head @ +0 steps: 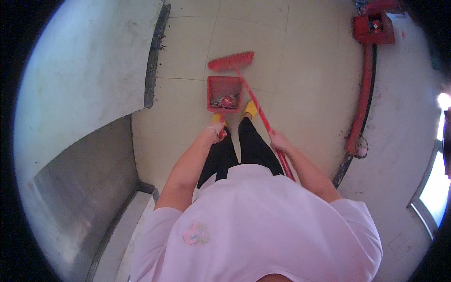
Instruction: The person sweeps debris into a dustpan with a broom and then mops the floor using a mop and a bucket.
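Observation:
My left hand (pixel 218 131) grips the short handle of a red plastic dustpan (pixel 225 84). Inside the pan, towards the handle end, lies a small heap of debris (pixel 224 102) with a red wrapper-like piece in it. My right hand (pixel 280 141) is closed around the long red pole of a broom (pixel 256 102). The red broom head (pixel 231 61) is just beyond the dustpan's front edge, with a strip of floor showing between them. Whether its bristles touch the floor I cannot tell.
Pale tiles cover the floor (pixel 310 88). A white wall (pixel 88 60) with dark skirting and a metal door (pixel 91 179) stand to the left. Along the right wall runs a red pipe (pixel 364 91), with a red box (pixel 373 28) at its far end. My yellow shoes (pixel 250 110) are behind the dustpan.

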{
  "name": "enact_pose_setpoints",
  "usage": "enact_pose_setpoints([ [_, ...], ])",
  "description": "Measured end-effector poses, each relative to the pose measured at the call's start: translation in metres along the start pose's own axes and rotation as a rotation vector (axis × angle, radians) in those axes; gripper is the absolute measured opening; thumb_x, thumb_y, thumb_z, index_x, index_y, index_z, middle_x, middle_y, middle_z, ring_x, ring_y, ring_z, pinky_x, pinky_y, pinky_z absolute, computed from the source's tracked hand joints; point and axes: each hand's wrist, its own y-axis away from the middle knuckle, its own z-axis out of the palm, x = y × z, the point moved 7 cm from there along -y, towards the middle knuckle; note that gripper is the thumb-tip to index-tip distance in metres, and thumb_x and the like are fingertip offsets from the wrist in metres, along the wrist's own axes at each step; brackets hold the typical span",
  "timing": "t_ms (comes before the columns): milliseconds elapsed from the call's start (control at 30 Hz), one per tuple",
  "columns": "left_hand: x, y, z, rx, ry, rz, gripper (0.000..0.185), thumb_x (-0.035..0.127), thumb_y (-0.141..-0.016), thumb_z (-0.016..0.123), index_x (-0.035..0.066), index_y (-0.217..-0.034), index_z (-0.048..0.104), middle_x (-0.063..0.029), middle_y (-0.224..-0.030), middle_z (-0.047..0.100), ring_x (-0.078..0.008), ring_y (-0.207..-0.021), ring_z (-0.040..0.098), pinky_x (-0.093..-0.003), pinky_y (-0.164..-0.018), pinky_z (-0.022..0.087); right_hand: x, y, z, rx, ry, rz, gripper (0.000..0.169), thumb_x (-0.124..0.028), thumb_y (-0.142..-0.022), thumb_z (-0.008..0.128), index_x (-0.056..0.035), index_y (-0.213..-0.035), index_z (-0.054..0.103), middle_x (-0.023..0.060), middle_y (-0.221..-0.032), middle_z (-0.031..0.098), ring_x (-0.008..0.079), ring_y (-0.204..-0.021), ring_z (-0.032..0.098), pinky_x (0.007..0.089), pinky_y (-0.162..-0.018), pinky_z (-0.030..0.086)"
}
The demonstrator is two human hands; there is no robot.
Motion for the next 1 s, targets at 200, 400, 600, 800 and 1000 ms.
enact_pose_setpoints([
  [200, -0.006, -0.016, -0.002, 0.019, 0.049, 0.000, 0.015, 0.022, -0.085, 0.048, 0.009, -0.077, 0.045, -0.0043, -0.057, 0.049, -0.0122, -0.041, 0.045, -0.0228, -0.034, 0.037, -0.003, 0.131, -0.057, -0.260, -0.370, 0.295, 0.027, -0.027, -0.090, 0.038, -0.0110, -0.109, 0.049, -0.0002, -0.054, 0.042, 0.0102, -0.036, 0.036, 0.0246, -0.034, 0.034],
  [400, -0.036, 0.004, -0.025, 0.057, -0.023, 0.014, 0.016, 0.022, -0.085, 0.047, 0.009, -0.075, 0.047, -0.0034, -0.058, 0.052, -0.0105, -0.040, 0.044, -0.0227, -0.035, 0.037, -0.061, 0.058, -0.080, -0.194, -0.326, 0.039, 0.032, -0.030, -0.090, 0.034, -0.0063, -0.108, 0.046, -0.0001, -0.049, 0.042, 0.0094, -0.033, 0.038, 0.0244, -0.033, 0.034],
  [600, -0.088, 0.007, -0.055, 0.080, -0.023, -0.001, 0.015, 0.021, -0.086, 0.046, 0.007, -0.080, 0.048, -0.0053, -0.059, 0.051, -0.0118, -0.039, 0.044, -0.0239, -0.033, 0.034, -0.095, -0.059, -0.082, -0.042, -0.173, -0.111, 0.027, -0.028, -0.089, 0.033, -0.0054, -0.086, 0.046, 0.0029, -0.049, 0.043, 0.0138, -0.034, 0.040, 0.0286, -0.033, 0.034],
  [800, -0.123, -0.011, -0.073, 0.052, 0.001, -0.040, 0.014, 0.019, -0.084, 0.046, 0.007, -0.079, 0.047, -0.0059, -0.057, 0.050, -0.0117, -0.038, 0.042, -0.0230, -0.033, 0.034, -0.015, -0.026, -0.014, -0.020, 0.089, -0.052, 0.029, -0.030, -0.088, 0.032, -0.0048, -0.082, 0.045, 0.0069, -0.049, 0.047, 0.0195, -0.037, 0.047, 0.0354, -0.035, 0.036],
  [1000, -0.145, -0.034, -0.065, 0.002, 0.063, -0.035, 0.015, 0.022, -0.085, 0.043, 0.010, -0.076, 0.045, -0.0028, -0.055, 0.048, -0.0110, -0.038, 0.042, -0.0218, -0.032, 0.035, 0.117, 0.108, 0.026, -0.235, -0.093, 0.134, 0.031, -0.028, -0.090, 0.037, -0.0068, -0.106, 0.052, 0.0023, -0.054, 0.046, 0.0145, -0.034, 0.039, 0.0301, -0.033, 0.036],
])
